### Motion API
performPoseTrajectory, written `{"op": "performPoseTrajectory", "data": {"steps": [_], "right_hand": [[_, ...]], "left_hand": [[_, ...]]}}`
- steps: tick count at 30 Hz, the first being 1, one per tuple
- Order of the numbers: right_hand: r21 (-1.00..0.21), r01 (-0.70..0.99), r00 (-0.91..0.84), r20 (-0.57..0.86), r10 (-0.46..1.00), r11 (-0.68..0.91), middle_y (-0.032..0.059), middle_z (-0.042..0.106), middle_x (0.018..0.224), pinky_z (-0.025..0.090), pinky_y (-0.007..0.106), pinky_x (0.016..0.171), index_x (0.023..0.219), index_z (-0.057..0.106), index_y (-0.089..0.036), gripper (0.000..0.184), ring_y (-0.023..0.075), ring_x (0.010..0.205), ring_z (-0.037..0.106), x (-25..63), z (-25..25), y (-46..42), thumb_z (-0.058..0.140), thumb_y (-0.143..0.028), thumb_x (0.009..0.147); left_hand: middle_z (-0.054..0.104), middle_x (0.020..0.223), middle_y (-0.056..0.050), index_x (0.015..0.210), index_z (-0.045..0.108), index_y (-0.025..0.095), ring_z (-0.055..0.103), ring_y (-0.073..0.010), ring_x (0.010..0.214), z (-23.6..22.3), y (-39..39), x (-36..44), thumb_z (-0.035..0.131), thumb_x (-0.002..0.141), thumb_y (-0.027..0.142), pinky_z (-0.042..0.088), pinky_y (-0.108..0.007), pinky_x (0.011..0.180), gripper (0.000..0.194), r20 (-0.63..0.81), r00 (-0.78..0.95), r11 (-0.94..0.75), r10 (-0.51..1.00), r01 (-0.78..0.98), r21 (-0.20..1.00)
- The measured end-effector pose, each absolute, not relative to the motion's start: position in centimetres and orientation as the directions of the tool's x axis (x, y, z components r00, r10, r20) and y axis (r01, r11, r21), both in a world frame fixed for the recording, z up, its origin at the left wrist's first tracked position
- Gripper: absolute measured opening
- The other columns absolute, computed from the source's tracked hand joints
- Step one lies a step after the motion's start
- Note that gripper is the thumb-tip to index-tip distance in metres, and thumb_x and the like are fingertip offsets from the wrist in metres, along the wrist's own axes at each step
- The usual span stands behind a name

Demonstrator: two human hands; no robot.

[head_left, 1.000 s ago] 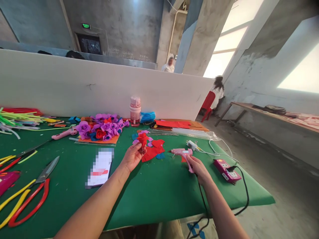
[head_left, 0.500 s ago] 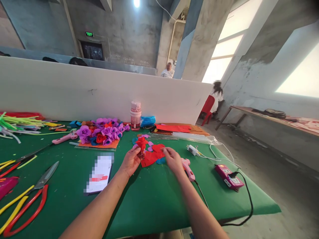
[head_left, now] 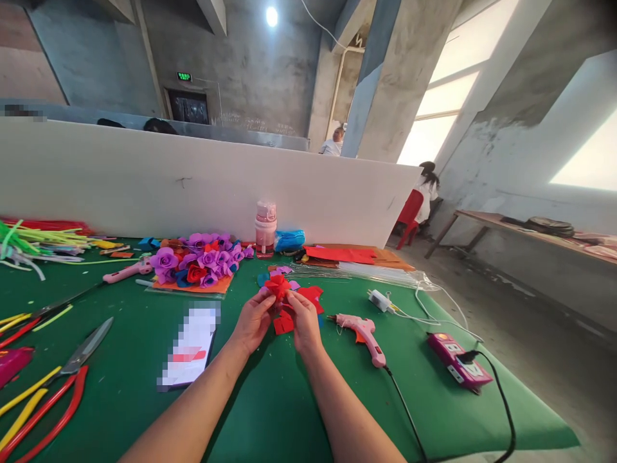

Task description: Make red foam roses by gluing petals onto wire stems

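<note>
A red paper flower (head_left: 277, 287) is held up between both hands, over the middle of the green table. My left hand (head_left: 255, 316) pinches it from the left and below. On its right side, my right hand (head_left: 303, 315) presses its fingertips against the petals. Loose red petal pieces (head_left: 283, 323) lie just below and behind the hands, partly hidden by them. To the right of my right hand rests a pink glue gun (head_left: 360, 331), its nozzle toward the hand.
Purple and red flowers (head_left: 202, 257) are heaped at the back left. A phone (head_left: 189, 347) and large scissors (head_left: 72, 379) lie on the left. A pink bottle (head_left: 265, 230) stands by the white partition (head_left: 207, 173). A magenta power box (head_left: 457, 361) with cables sits right.
My right hand has moved left from the loose red pieces to the flower and now grips it too. The glue gun has come fully into sight. The view has shifted slightly.
</note>
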State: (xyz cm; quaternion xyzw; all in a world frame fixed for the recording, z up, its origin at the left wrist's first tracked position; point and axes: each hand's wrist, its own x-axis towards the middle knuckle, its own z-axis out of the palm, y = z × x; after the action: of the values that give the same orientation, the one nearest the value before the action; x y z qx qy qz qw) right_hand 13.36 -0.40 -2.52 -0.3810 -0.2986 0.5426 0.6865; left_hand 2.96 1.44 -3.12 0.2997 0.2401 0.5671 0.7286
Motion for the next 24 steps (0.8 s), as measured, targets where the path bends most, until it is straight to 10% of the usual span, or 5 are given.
{"op": "performPoseTrajectory", "data": {"steps": [24], "right_hand": [[-0.849,-0.506,0.291,-0.003,0.957,0.151,0.0044,0.074,0.079,0.048,0.031,0.073,0.079,0.075,-0.018,0.023,0.0177,0.073,0.063,12.7,-2.83,-0.91,0.073,-0.032,0.062]], "left_hand": [[0.073,0.085,-0.002,0.08,0.071,0.018,0.064,-0.0131,0.079,-2.17,0.99,3.05,0.081,0.059,0.02,0.047,-0.026,0.076,0.023,0.038,0.089,0.03,0.995,-0.659,0.751]]}}
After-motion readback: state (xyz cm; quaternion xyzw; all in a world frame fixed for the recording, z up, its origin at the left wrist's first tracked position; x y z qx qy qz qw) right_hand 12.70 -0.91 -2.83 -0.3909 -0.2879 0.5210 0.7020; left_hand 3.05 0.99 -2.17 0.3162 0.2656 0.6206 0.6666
